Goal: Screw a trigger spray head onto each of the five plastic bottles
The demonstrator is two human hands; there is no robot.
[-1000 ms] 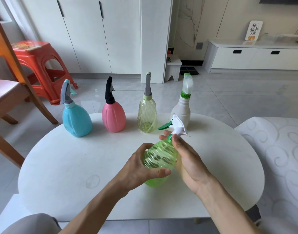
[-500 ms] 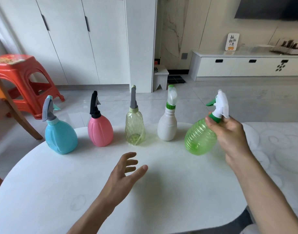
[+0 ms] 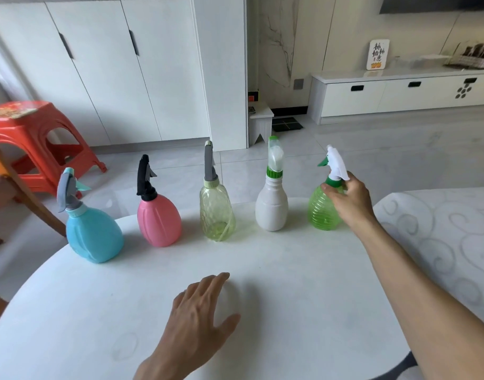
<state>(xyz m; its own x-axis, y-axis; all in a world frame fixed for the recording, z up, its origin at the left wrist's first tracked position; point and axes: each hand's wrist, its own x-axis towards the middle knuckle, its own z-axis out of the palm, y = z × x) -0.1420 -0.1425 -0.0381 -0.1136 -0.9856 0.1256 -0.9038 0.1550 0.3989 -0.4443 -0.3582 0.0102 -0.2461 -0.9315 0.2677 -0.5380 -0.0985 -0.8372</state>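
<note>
Several spray bottles stand in a row along the far edge of the white table (image 3: 290, 283), each with a trigger head on it. From left: a blue bottle (image 3: 94, 237), a pink bottle (image 3: 159, 219), a clear yellow bottle (image 3: 216, 212), a white bottle (image 3: 271, 207) and a ribbed green bottle (image 3: 321, 212). My right hand (image 3: 350, 198) grips the green bottle at its neck, just under its white trigger head (image 3: 335, 164); the bottle stands upright on the table. My left hand (image 3: 199, 311) rests flat on the table near me, fingers apart, holding nothing.
A red plastic stool (image 3: 35, 138) and a wooden chair (image 3: 13, 176) stand to the left of the table. A white patterned seat (image 3: 441, 242) lies to the right. White cabinets and a low TV unit (image 3: 394, 91) line the far walls.
My right hand has carried the green bottle to the right end of the row and set it down on the table. My left hand let go of it and lowered flat onto the table.
</note>
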